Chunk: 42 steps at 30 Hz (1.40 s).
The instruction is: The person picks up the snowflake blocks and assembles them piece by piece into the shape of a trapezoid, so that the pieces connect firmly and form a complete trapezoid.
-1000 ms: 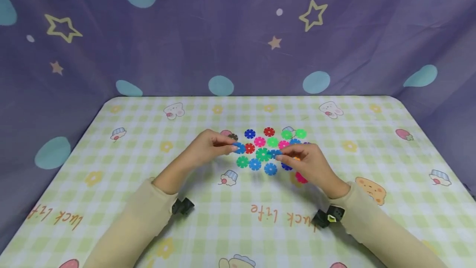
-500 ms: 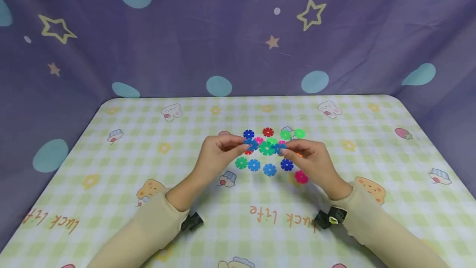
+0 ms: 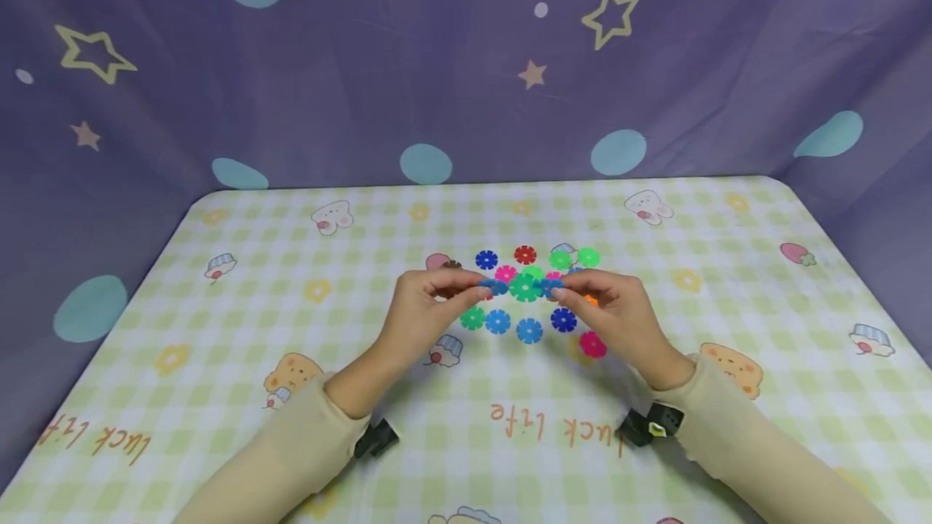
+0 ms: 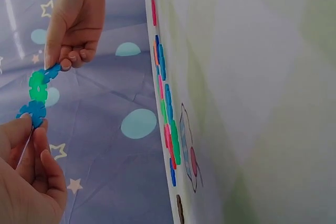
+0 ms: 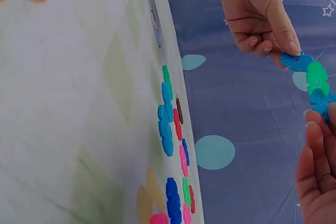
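My left hand (image 3: 425, 310) pinches a blue notched plastic disc (image 4: 34, 111) between thumb and fingers. Opposite it, my right hand (image 3: 615, 310) pinches another blue disc (image 3: 551, 289). Between the two sits a green snowflake disc (image 3: 525, 287), its edges meeting both blue ones, so the three form a short row held above the table. In the left wrist view the blue disc in my right hand (image 4: 79, 30) stands at an angle to the green one. My fingertips hide parts of both blue discs.
Several loose discs lie flat on the checked tablecloth (image 3: 240, 330) under and around my hands, among them a red one (image 3: 525, 255), a dark blue one (image 3: 564, 319) and a pink one (image 3: 593, 344). A purple curtain (image 3: 466, 63) hangs behind the table.
My left hand has moved right with its blue disc, which now meets the green disc and has turned more edge-on. My right hand has stayed nearly in place, holding its disc.
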### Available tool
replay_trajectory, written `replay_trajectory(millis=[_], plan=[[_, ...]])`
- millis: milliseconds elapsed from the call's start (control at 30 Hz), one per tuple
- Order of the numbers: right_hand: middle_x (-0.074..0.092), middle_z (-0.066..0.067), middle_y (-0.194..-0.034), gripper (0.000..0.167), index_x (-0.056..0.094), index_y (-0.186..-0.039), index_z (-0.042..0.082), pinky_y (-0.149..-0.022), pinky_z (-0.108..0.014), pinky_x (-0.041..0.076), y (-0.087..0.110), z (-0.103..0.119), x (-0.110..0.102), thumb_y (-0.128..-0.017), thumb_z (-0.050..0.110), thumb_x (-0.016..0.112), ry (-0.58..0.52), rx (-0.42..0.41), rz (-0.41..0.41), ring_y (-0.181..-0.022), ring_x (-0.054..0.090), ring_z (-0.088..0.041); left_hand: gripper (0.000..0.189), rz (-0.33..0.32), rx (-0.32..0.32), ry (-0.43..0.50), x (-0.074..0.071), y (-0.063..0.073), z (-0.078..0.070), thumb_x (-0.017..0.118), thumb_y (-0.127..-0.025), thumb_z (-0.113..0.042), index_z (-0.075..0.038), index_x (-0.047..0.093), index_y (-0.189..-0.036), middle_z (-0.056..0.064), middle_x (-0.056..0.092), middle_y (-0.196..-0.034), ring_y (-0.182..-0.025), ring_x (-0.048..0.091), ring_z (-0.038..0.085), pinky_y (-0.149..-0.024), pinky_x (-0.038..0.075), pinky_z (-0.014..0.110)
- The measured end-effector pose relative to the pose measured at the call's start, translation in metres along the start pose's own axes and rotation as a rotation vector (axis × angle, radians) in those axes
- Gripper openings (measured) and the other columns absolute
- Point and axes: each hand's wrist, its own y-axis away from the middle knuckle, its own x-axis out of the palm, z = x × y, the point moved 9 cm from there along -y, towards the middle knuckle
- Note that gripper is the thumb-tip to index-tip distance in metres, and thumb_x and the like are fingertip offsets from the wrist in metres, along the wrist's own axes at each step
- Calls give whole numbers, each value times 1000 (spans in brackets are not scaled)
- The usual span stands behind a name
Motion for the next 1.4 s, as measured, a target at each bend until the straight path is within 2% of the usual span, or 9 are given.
replay_trajectory(millis=[300, 600, 833, 1133, 1300, 1400], plan=[[70, 3, -85, 12, 71, -89, 1, -64, -22, 51, 0, 2, -2, -83, -8, 65, 10, -2, -13, -69, 60, -17, 10, 4, 32, -62, 1, 1, -6, 73, -83, -13, -7, 76, -90, 2, 72, -83, -67, 60, 12, -64, 50, 25], [70, 2, -84, 12, 71, -88, 1, -62, -21, 50, 1, 1, -1, -83, -8, 65, 14, -1, -15, -67, 58, -16, 11, 6, 99, -94, 2, 2, -11, 72, -84, -14, -8, 76, -92, 2, 72, -82, -67, 59, 12, -65, 51, 26], [70, 1, -84, 13, 72, -88, 2, -61, -21, 48, 1, 2, 0, -83, -8, 66, 27, -2, -12, -66, 55, -11, 10, 7, 119, -115, 3, 2, -16, 72, -83, -13, -9, 76, -92, -1, 71, -85, -69, 59, 10, -65, 51, 26], [69, 1, -83, 9, 72, -87, 3, -68, -24, 50, 3, -2, 5, -83, -5, 67, 25, 33, 19, -71, 57, -12, 10, 22, 136, -127, 6, 3, -15, 73, -83, -12, -9, 76, -91, -2, 70, -81, -67, 57, 10, -62, 51, 26], [69, -3, -82, 6, 73, -87, 5, -64, -25, 50, 4, -6, 6, -83, 1, 70, 52, 68, 34, -69, 56, -12, 11, 17, 137, -146, 6, 4, -16, 74, -81, -13, -8, 76, -90, -1, 69, -77, -65, 57, 10, -61, 51, 26], [69, -6, -79, 7, 74, -87, 6, -60, -25, 50, 5, -3, 7, -83, 1, 70, 67, 54, 34, -65, 57, -12, 11, 5, 137, -147, 6, 5, -17, 75, -80, -12, -6, 76, -90, 0, 69, -77, -63, 57, 10, -59, 50, 25]])
